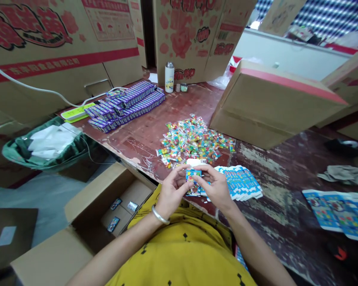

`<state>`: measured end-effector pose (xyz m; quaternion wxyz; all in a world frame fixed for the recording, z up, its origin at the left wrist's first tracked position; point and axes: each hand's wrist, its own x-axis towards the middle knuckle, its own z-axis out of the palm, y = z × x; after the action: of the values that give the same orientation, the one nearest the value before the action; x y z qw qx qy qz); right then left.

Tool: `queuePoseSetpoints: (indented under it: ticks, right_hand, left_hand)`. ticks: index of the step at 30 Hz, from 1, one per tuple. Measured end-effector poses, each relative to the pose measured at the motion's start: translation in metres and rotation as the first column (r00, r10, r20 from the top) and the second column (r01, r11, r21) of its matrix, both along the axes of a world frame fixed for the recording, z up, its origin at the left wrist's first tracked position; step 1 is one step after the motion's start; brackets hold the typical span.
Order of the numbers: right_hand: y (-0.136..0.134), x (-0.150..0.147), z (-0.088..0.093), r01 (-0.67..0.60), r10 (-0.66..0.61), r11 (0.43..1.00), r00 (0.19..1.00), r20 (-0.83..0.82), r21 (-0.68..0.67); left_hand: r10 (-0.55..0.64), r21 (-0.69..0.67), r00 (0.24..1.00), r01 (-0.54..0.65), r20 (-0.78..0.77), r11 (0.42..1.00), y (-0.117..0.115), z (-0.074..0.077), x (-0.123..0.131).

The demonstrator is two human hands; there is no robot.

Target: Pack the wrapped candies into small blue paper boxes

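Small blue box (193,176) sat between both hands, lifted just above the near edge of the tabletop (143,135), with its white top flap standing open. The left hand (171,190) had its grip pinched on the left side and the right hand (216,186) had its grip pinched on the right side, fingertips on the card. It looked like thin printed card: very light, probably glossy and a little slick, and easy to dent if squeezed on its broad faces. Holding it by the side edges and corners seemed the safest way. A pile of wrapped sweets (193,139) lay just beyond, flat blue blanks (241,182) fanned out beside the right hand, and purple boxes (125,104) were stacked farther off.
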<state>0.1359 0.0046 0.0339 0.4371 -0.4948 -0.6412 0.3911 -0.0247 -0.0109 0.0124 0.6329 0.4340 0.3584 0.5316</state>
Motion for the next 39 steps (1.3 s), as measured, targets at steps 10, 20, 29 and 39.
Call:
queuePoseSetpoints:
  ticks: [10, 20, 29, 39]
  right_hand:
    - [0.000, -0.015, 0.001, 0.140, -0.124, 0.987, 0.976, -0.180, 0.077]
    - [0.025, -0.002, 0.010, -0.083, 0.024, 0.961, 0.975, -0.221, -0.263]
    - [0.019, -0.010, 0.008, -0.034, 0.028, 0.998, 0.993, -0.117, -0.049]
    - [0.024, 0.055, 0.003, 0.090, -0.092, 0.996, 0.936, 0.339, 0.022]
  left_hand:
    - [-0.018, -0.041, 1.000, 0.018, -0.015, 0.999, 0.004, 0.003, -0.003]
    - [0.046, 0.110, 0.964, -0.018, -0.262, 0.994, -0.002, -0.002, -0.008]
    - [-0.076, 0.045, 0.973, 0.088, -0.217, 0.995, -0.002, 0.003, -0.015]
    - [-0.277, -0.076, 0.594, 0.341, -0.755, 0.937, 0.020, 0.006, -0.112]
